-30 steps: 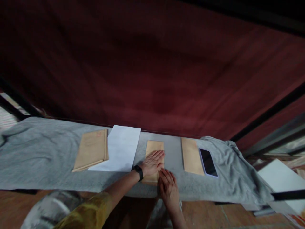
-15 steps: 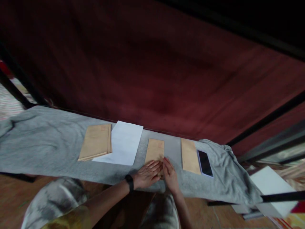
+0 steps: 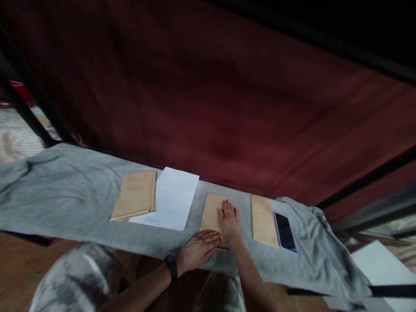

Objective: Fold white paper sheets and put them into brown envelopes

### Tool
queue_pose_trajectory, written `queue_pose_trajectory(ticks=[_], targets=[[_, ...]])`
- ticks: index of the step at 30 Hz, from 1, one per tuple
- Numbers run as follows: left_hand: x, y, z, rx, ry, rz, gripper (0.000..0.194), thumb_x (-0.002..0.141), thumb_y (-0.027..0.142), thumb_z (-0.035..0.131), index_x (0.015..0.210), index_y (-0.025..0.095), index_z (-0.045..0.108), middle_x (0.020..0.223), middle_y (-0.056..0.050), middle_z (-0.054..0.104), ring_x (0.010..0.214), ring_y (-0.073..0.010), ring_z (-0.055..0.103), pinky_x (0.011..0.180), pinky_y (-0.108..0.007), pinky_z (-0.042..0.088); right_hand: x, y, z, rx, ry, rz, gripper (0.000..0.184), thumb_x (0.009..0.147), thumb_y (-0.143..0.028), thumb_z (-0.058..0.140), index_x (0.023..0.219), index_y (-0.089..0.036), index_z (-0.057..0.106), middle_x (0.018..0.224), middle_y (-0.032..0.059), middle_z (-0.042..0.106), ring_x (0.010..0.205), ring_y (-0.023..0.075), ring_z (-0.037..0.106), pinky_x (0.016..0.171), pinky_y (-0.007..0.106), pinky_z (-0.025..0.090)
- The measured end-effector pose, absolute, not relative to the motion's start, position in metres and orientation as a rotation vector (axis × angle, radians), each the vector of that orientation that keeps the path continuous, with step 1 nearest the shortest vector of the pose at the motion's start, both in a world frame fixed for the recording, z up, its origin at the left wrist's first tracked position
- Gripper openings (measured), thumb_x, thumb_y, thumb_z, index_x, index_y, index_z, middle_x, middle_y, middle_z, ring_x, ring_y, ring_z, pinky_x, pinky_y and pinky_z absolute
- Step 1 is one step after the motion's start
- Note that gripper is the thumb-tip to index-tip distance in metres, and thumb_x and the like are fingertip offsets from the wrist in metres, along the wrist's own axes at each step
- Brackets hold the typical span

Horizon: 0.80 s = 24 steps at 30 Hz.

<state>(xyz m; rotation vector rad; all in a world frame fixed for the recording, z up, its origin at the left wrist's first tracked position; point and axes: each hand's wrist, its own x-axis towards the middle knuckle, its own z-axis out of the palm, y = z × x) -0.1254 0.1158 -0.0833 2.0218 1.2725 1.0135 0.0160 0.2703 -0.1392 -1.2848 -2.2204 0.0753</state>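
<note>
A brown paper envelope lies on the grey cloth in front of me, partly covered by both hands. My left hand, with a black band at the wrist, rests flat across its near left part, fingers stretched out. Higher up on the envelope's right side lies my right hand, palm down with fingers extended. Both hands are open and press on the paper without gripping it. To the right is another brown envelope lying flat.
A phone lies beside the right envelope. Left of my hands are white paper sheets and a stack of brown envelopes overlapping them. The grey cloth covers the narrow table. Behind it hangs a dark red curtain.
My right hand has slid up along the envelope and flattened, where its fingers were bent near the lower edge. My left hand stays at the near end. The view has shifted slightly.
</note>
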Motion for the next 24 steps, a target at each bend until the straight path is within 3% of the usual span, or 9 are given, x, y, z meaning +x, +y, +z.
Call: queue_pose_trajectory(ticks=[8,19,24], targets=[[-0.126,0.115,-0.095,2.256,1.396,0.904,0.036,0.092,0.018,0.053,0.125,0.028,0.064,0.129,-0.002,0.067,0.125,-0.0181,0.058,0.111,-0.037,0.043,0.038,0.242,-0.141,-1.189,-2.376,-0.059,0.05,0.104,-0.032,0.03,0.147,-0.013,0.044,0.147,0.016,0.051,0.138,0.0241,0.046,0.115,0.047,0.031],[-0.126,0.121,-0.103,2.299,1.438,0.85,0.04,0.09,0.009,0.049,0.123,0.025,0.065,0.128,-0.003,0.067,0.123,-0.0166,0.058,0.109,-0.033,0.044,0.077,0.168,-0.135,-1.158,-2.363,0.193,0.048,0.104,-0.027,0.022,0.146,-0.021,0.046,0.143,0.0105,0.056,0.135,0.0198,0.05,0.111,0.049,0.039],[-0.122,0.12,-0.11,2.32,1.583,0.738,0.043,0.091,0.009,0.047,0.131,0.018,0.059,0.14,-0.009,0.059,0.133,-0.0184,0.051,0.114,-0.036,0.04,0.057,0.118,-0.131,-1.142,-2.425,0.162,0.052,0.103,-0.036,0.035,0.152,-0.017,0.035,0.152,0.0118,0.045,0.141,0.0226,0.042,0.113,0.044,0.04]])
